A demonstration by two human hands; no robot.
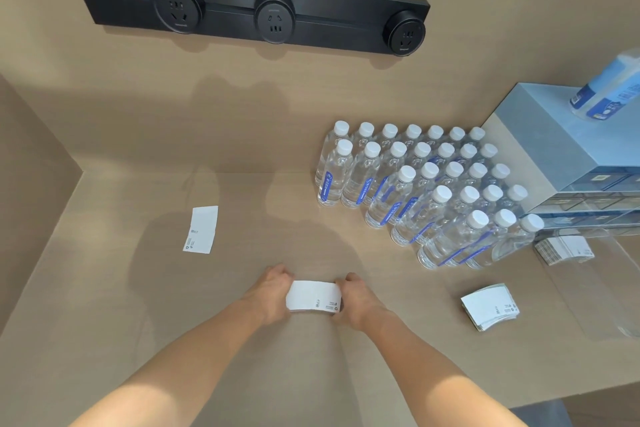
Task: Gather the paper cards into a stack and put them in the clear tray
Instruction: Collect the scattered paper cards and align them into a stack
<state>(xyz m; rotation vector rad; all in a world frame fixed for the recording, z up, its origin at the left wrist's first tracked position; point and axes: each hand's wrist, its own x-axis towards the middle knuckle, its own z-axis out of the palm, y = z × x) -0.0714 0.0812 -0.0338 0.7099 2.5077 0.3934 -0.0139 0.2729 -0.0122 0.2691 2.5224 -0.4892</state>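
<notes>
Both hands, the left hand (273, 291) and right hand (355, 300), are gripping a stack of paper cards (313, 296) by its ends on the desk (207, 340), while the clear tray (609, 291) is sitting far right.

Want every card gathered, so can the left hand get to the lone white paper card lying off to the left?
Probably yes: bare tabletop lies between the left hand and the lone white paper card, but it must first let go of the white card stack.
</notes>
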